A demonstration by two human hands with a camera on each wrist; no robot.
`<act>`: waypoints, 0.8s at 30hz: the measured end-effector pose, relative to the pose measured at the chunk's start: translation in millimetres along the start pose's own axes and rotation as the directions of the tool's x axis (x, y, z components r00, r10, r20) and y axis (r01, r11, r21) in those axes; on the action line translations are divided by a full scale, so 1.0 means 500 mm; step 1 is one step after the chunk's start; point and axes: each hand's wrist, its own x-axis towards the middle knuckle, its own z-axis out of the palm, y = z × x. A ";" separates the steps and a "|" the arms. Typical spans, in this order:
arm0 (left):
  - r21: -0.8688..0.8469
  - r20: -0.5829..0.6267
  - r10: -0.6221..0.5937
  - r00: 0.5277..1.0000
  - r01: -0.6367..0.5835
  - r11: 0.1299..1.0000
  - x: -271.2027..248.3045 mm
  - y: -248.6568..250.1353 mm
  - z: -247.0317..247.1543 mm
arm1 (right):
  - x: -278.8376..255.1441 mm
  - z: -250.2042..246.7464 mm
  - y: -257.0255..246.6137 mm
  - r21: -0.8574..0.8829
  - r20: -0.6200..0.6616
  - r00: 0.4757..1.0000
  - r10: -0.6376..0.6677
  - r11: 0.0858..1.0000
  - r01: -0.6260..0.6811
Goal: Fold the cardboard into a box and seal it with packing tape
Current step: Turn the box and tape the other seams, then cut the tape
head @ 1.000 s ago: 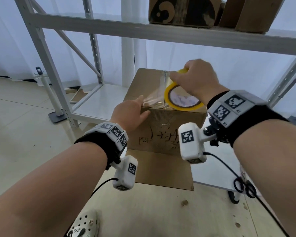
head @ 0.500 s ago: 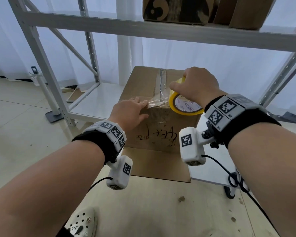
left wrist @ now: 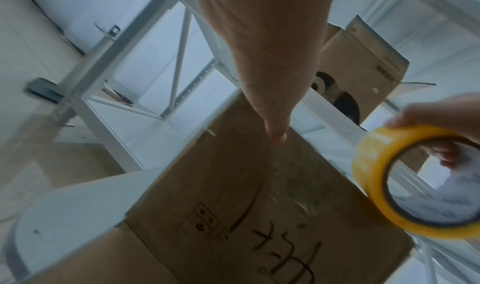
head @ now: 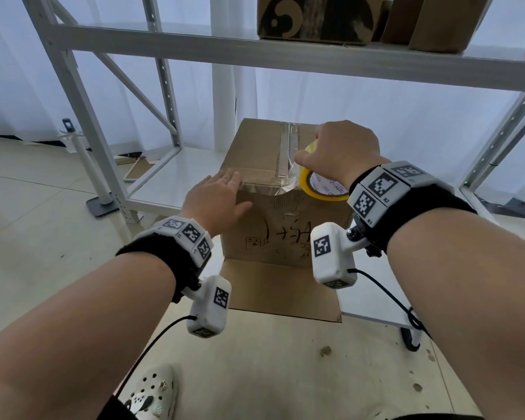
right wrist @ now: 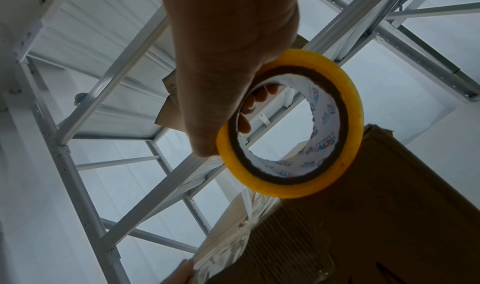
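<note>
Left hand (head: 217, 197) flat on our box (head: 285, 225), right hand (head: 341, 150) gripping the tape roll (head: 322, 189); slack tape may wrinkle.

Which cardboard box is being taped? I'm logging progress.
The box under both hands, with handwriting on its front; the shelf boxes overhead sit untouched.

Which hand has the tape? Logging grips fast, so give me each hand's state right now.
Left hand: open, fingers flat on the cardboard box.
Right hand: gripping the yellow tape roll.
</note>
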 end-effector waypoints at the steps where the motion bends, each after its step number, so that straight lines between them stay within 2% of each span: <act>1: 0.012 0.002 -0.015 1.000 0.015 1.000 -0.003 -0.009 -0.003 | 0.000 -0.001 0.000 0.002 0.005 1.000 0.004 1.000 -0.004; 5: 0.039 -0.018 -0.008 1.000 0.009 0.999 0.007 0.012 -0.010 | -0.001 -0.007 0.004 0.033 0.036 0.999 0.031 0.999 -0.032; 9: -0.010 -0.021 0.157 0.987 -0.157 0.988 0.040 0.075 -0.006 | -0.002 -0.008 0.008 0.056 0.032 0.999 0.018 0.998 -0.020; 15: -0.066 -0.061 0.150 0.987 -0.154 0.986 0.070 0.063 0.022 | -0.004 -0.006 0.010 0.096 0.041 0.999 0.004 0.995 -0.008; 21: -0.041 -0.110 0.135 0.985 -0.140 0.989 0.063 0.016 0.022 | -0.013 0.002 0.002 0.396 -0.023 0.997 0.069 0.917 -0.054; 24: -0.001 -0.078 0.156 0.985 -0.157 0.988 0.055 0.016 0.022 | -0.017 0.014 0.010 0.487 -0.009 0.994 0.111 0.868 -0.093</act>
